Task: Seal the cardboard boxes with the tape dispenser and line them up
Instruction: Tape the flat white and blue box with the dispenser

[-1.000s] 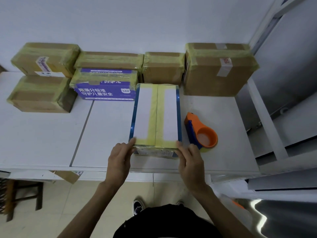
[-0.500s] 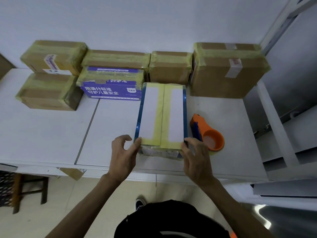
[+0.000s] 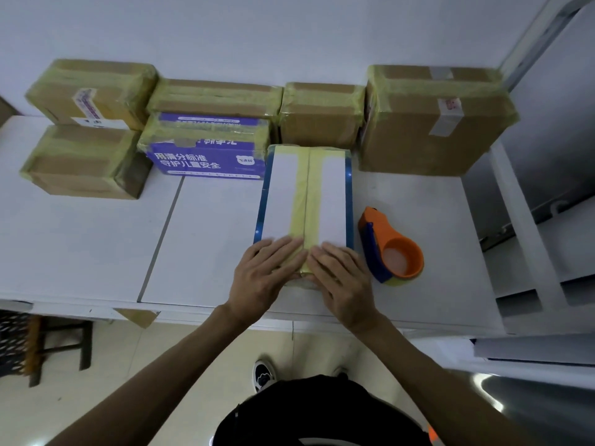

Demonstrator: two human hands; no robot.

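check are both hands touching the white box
Touching. Head view: left hand and right hand lie flat on the taped near end of the white box.

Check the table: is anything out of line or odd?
The white, blue-edged box with yellow tape juts lengthwise out of the row of taped brown cardboard boxes at the wall.

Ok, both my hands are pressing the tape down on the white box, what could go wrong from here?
The near end of the white box, under the left hand and right hand, lies close to the table edge; hard pressing might slide it off. The tape dispenser lies just beside the right hand and could get knocked. A forward push might shove the purple box out of line.
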